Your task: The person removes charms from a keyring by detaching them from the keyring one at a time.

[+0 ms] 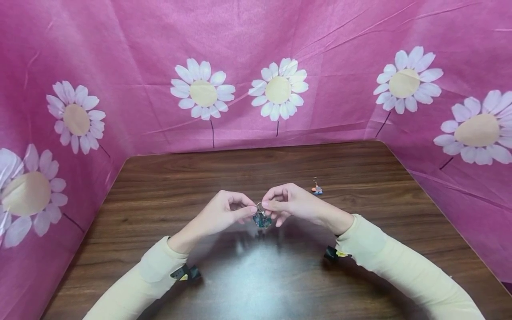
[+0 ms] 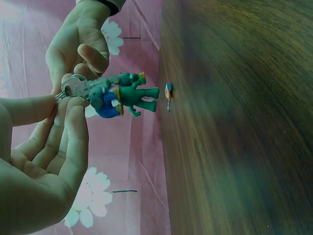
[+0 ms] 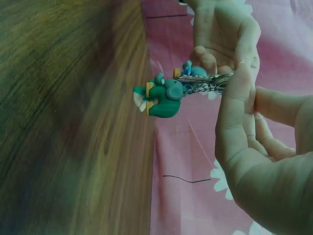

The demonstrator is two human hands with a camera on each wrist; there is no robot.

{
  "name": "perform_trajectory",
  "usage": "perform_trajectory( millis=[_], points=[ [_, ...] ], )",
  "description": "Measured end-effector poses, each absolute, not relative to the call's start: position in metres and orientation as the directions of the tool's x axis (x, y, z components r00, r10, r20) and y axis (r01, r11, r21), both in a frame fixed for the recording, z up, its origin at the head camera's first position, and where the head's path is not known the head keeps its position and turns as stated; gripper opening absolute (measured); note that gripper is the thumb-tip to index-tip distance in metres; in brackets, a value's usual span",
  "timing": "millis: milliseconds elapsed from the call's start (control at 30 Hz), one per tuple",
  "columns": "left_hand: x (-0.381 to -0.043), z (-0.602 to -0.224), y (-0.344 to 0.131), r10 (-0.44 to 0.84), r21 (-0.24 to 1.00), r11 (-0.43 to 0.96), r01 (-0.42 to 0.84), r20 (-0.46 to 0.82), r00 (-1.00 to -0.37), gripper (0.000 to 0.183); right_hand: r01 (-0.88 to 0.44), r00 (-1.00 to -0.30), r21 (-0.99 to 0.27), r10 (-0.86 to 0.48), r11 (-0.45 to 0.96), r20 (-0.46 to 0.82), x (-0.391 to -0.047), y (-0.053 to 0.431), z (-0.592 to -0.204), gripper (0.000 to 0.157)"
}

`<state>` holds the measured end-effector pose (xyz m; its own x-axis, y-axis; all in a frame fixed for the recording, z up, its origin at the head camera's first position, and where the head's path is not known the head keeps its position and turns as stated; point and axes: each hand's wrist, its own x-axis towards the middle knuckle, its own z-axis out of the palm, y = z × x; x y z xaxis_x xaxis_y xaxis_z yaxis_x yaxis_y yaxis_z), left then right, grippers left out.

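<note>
Reaching in from the near side, two arms in pale yellow sleeves [image 1: 404,262] frame a bunch of metal rings [image 3: 222,81], and I take those rings as my landmark. Closer to the person than the rings, a small black device [image 1: 186,272] sits under the left wrist and another [image 1: 331,254] under the right. Just left of the rings, the left hand [image 1: 224,212] pinches them between thumb and fingertips; just right of them, the right hand [image 1: 294,202] pinches too, its lower fingers bent loosely. Straight below the rings, on short chains [image 3: 208,88], dangle little toy figures, one of them green [image 2: 128,95], with a blue part [image 2: 108,105] beside it. Further down, under the rings, spreads the dark wood table [image 1: 248,275], a patch of light shining on it. Beyond the rings and to their right lies a small orange-and-blue charm [image 1: 317,190]. Farthest off, behind the rings and around both sides, hangs pink cloth [image 1: 240,26] printed with big white daisies [image 1: 203,93].
</note>
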<state>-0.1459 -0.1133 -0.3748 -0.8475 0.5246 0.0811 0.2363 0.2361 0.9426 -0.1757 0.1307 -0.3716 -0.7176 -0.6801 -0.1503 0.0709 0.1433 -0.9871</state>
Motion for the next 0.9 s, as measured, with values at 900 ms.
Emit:
perform_trajectory(
  millis=[900],
  points=[
    [-0.1463, -0.3756, -0.1145, 0.505, 0.954, 0.194, 0.229, 0.102, -0.857, 0.017, 0.144, -0.704, -0.987, -0.693, 0.075, -0.155, -0.177, 0.1321, -0.371, 0.019]
  ],
)
